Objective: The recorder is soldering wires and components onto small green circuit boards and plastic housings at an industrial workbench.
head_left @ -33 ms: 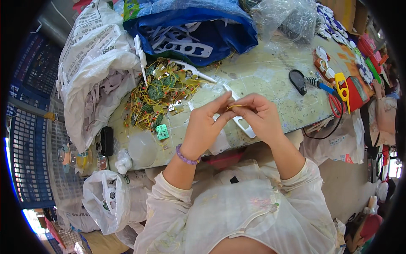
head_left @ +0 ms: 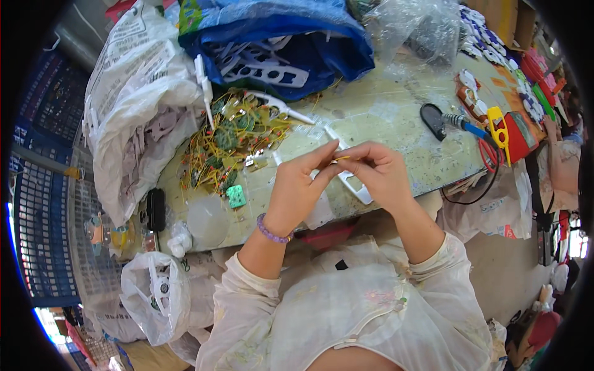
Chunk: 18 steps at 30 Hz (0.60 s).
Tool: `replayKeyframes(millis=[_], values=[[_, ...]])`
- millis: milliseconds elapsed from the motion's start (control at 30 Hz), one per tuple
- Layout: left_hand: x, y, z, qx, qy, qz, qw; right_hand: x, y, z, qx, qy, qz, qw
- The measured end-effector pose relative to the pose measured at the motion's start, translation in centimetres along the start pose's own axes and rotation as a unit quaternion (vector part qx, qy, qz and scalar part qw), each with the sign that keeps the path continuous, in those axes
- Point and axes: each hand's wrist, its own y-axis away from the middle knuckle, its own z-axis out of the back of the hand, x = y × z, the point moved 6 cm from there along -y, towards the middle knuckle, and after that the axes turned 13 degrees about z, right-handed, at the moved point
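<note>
My left hand (head_left: 297,185) and my right hand (head_left: 380,173) meet above the table's near edge. Their fingertips pinch a small yellow wire piece (head_left: 339,159) between them. A purple bead bracelet (head_left: 272,230) sits on my left wrist. Under the hands lies a long white plastic part (head_left: 356,185). Left of the hands is a heap of green circuit boards with yellow wires (head_left: 232,142), and one small green board (head_left: 236,196) lies apart from it.
A blue bag of white plastic parts (head_left: 272,49) lies at the back, with a white sack (head_left: 136,111) at left. A blue-handled screwdriver (head_left: 467,127), yellow cutters (head_left: 497,123) and a red box (head_left: 520,133) lie at right. Another person's arm (head_left: 557,164) shows at far right.
</note>
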Motion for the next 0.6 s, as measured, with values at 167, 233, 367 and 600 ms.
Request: replayKeyframes(millis=[167, 233, 367, 600], values=[[-0.4, 0.1, 0.2, -0.031, -0.053, -0.019, 0.998, 1.3, 0.1, 0.9, -0.057, 0.090, 0.030, 0.994], [-0.8, -0.6, 0.1, -0.013, -0.071, -0.047, 0.996, 1.0, 1.3, 3.8, -0.193, 0.053, 0.087, 0.976], [-1.3, -0.3, 0.8, -0.003, -0.107, -0.060, 0.992, 4.0, 4.2, 12.5, -0.457, 0.230, 0.239, 0.825], [0.1, -1.1, -0.2, -0.008, -0.230, -0.102, 0.968, 9.0, 1.8, 16.8, -0.369, 0.522, 0.125, 0.759]])
